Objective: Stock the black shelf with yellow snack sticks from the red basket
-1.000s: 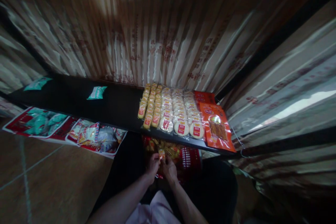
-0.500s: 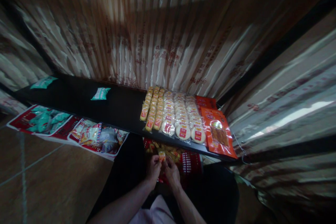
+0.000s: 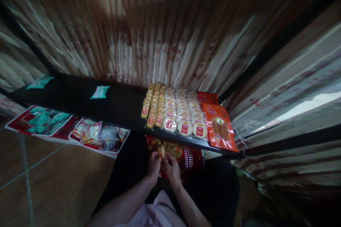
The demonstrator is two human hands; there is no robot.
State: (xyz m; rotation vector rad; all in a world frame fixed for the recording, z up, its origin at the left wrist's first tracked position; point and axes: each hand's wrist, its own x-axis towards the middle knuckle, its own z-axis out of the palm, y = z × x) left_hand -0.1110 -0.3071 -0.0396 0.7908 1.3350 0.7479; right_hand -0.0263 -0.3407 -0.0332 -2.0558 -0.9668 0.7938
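Observation:
A small wrapped snack (image 3: 161,151) with a yellow and orange wrapper is pinched between my two hands, low in the view. My left hand (image 3: 154,166) has its fingers closed on the left side of it. On the other side my right hand (image 3: 172,167) grips it, fingers curled; the fingertips are partly hidden. Just beyond my hands lies a red bag (image 3: 195,158) filled with similar yellow-wrapped pieces. On the black shelf (image 3: 122,108) above stand rows of yellow wrapped snacks (image 3: 155,106), and beside them rows of round white wrapped crackers (image 3: 183,127).
Orange snack packets (image 3: 220,129) lie at the shelf's right end. Two teal packets (image 3: 100,92) rest on its left half. Below the shelf, a red-edged bag (image 3: 71,126) shows teal packets and other snacks. Ribbed sheeting (image 3: 165,35) hangs behind, and a metal wire (image 3: 245,147) juts at right.
The wrapped snack has tilted in my fingers, and my hands have moved slightly up and closer together. The shelf and its goods sit slightly higher and further left in view.

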